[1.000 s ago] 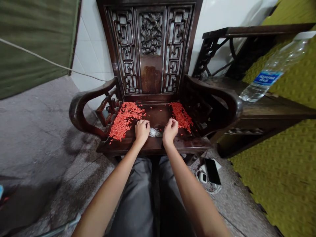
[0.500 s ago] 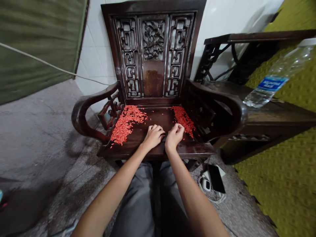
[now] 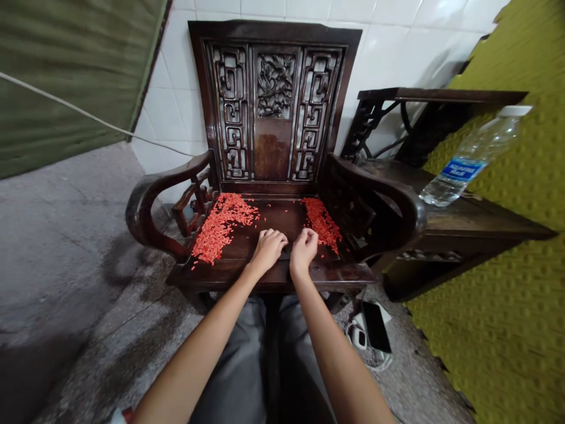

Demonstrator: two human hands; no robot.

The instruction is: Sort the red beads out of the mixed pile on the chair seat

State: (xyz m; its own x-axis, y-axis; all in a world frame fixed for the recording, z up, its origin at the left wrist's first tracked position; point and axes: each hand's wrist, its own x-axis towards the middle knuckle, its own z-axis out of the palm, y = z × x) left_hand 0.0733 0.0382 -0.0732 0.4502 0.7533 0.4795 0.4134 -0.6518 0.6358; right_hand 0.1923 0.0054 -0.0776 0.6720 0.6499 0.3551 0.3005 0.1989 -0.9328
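Observation:
Two patches of small red pellets lie on the seat of a dark carved wooden armchair point(image 3: 273, 270). The larger patch of pellets point(image 3: 220, 227) spreads over the left side of the seat; a narrower patch point(image 3: 321, 221) runs along the right. My left hand point(image 3: 269, 249) rests low over the front middle of the seat, fingers curled inward and palm down. Close beside it, my right hand point(image 3: 303, 252) has thumb and fingertips pinched together at the edge of the right patch. Anything inside either hand is too small or hidden to make out.
To the right, a clear plastic bottle point(image 3: 461, 168) with a blue label stands on a dark wooden side table point(image 3: 485, 215). A black phone point(image 3: 376, 327) and a white cable point(image 3: 380, 362) lie on the floor. Curved armrests point(image 3: 148, 203) flank the seat.
The view has tilted up and shifted slightly, so the chair back's top edge shows more fully. Both hands stay at nearly the same place on the seat, in similar poses.

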